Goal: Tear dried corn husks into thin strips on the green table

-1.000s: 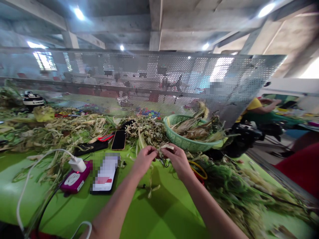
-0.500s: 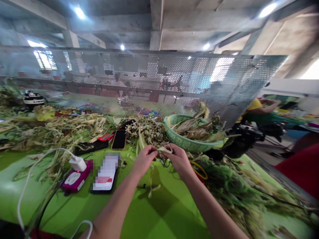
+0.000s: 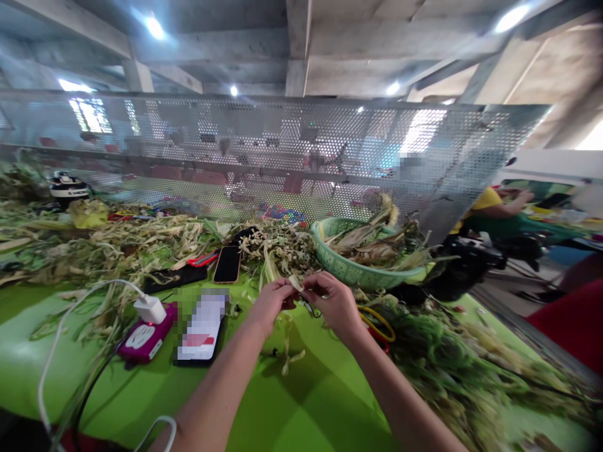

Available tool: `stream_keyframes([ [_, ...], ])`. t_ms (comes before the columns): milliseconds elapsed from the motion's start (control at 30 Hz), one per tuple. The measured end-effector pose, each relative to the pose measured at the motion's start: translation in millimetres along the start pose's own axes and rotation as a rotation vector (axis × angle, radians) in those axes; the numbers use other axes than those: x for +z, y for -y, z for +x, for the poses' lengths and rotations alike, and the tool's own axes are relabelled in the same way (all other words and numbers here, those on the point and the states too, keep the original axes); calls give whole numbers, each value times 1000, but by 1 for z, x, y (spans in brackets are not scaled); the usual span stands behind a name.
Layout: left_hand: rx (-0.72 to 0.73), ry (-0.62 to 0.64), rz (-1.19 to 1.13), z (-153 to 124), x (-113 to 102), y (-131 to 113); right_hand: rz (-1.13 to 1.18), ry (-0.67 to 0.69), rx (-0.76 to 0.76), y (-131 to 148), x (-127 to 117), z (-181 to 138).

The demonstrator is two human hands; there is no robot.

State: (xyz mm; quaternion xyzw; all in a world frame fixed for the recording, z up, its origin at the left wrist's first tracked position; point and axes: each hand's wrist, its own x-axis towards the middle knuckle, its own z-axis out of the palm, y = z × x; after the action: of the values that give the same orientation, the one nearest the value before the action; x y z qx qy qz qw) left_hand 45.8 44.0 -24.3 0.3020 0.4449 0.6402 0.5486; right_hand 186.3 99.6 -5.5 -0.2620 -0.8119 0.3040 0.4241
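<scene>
Over the middle of the green table point(image 3: 301, 408), my left hand point(image 3: 274, 304) and my right hand point(image 3: 333, 301) meet at the fingertips. Both pinch a pale strip of dried husk point(image 3: 296, 282), which looks like corn husk. Its lower end is hidden by my fingers. Below the hands a small knotted husk piece point(image 3: 286, 359) lies on the table. A dark wire-like loop point(image 3: 311, 309) shows under my right fingers. Just beyond the hands is a heap of dried husk bits point(image 3: 282, 248).
A green basket point(image 3: 346, 270) of husks stands behind my right hand. Green fibre point(image 3: 447, 351) is piled at right, beside yellow-handled scissors or pliers point(image 3: 382, 321). Left are a lit phone point(image 3: 200, 329), a dark phone point(image 3: 227, 263), a magenta power strip point(image 3: 146, 342) and red cutter point(image 3: 203, 259).
The husk strip was looped out towards my right hand; now it is a shorter fold between the fingertips. My hands have drawn closer together. The view has shifted slightly.
</scene>
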Motion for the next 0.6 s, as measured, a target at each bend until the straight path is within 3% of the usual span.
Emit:
stream_keyframes([
  [133, 6, 51, 25, -1, 0, -1, -54, 4, 11, 0, -2, 0],
  [267, 164, 86, 281, -5, 1, -5, -58, -22, 86, -3, -2, 1],
  [433, 299, 118, 551, -9, 5, -9, 191, -7, 270, -4, 0, 1],
  [600, 342, 125, 636, -12, 5, -13, 378, -10, 307, -2, -1, 2],
])
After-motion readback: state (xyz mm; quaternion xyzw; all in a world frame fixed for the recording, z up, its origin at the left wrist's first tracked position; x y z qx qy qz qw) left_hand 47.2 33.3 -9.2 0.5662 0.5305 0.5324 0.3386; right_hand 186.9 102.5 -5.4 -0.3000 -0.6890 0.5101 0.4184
